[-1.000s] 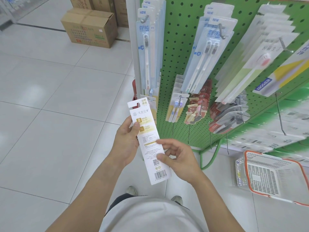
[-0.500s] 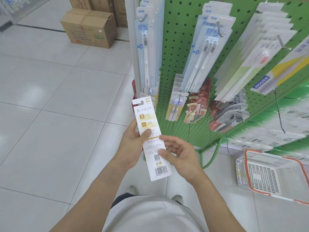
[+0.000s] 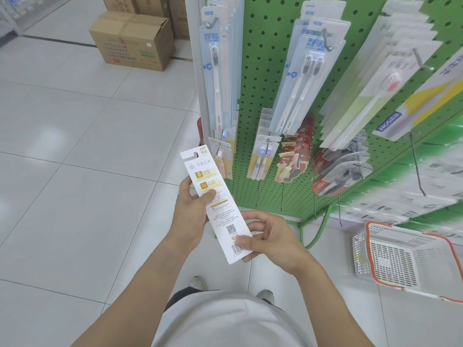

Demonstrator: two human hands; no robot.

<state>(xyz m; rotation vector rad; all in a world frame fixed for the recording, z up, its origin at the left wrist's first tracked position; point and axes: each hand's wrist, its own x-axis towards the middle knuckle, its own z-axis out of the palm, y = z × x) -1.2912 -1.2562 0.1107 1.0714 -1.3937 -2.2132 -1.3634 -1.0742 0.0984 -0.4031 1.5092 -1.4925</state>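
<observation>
Head view: a toothbrush pack [image 3: 221, 214] is held printed back up in front of the body, just short of the green pegboard rack [image 3: 260, 96], with its hanging hole turned away from the person. It is pinched near the middle by the left hand [image 3: 193, 211], thumb laid across the print and fingers hidden behind the card. At the barcode end it is pinched by the right hand [image 3: 270, 241], thumb on top and fingers curled beneath. The grip is judged light, so the pack could be twisted loose and dropped onto the tiled floor [image 3: 75, 171] if one hand is released carelessly. Should it be hung on the rack, the small hole could be missed or the card torn on a metal hook [image 3: 327, 41]. Rows of hanging packs [image 3: 218, 78] are crowded there, and hook ends jut toward the hands. A white basket [image 3: 400, 261] with an orange rim is seen low on the right, well apart from the pack, so a loose toss could fall short. A cardboard box [image 3: 132, 41] is seen far off.
</observation>
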